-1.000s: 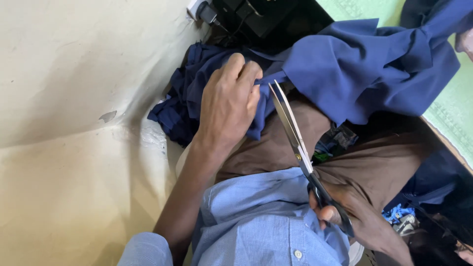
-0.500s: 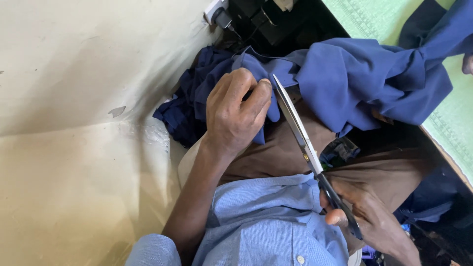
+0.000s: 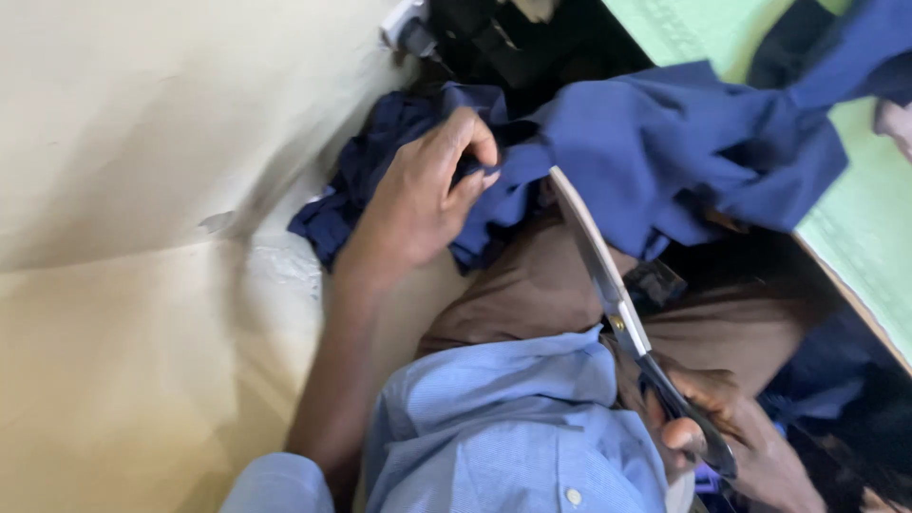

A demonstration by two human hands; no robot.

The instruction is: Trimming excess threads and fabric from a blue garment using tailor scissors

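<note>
The left hand (image 3: 423,204) pinches a fold of the blue cloth (image 3: 655,157) over the lap, seemingly to keep it taut, while the right hand (image 3: 731,442) grips the long scissors (image 3: 613,294) (handles held low), blades closed and pointing toward that fold.

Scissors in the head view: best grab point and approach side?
Grip the scissors by the dark handle loops at the lower end, coming from the person's right, as the right hand does. The long pale blades point up toward the blue fabric pinched by the left hand, so keep clear of them.
</note>
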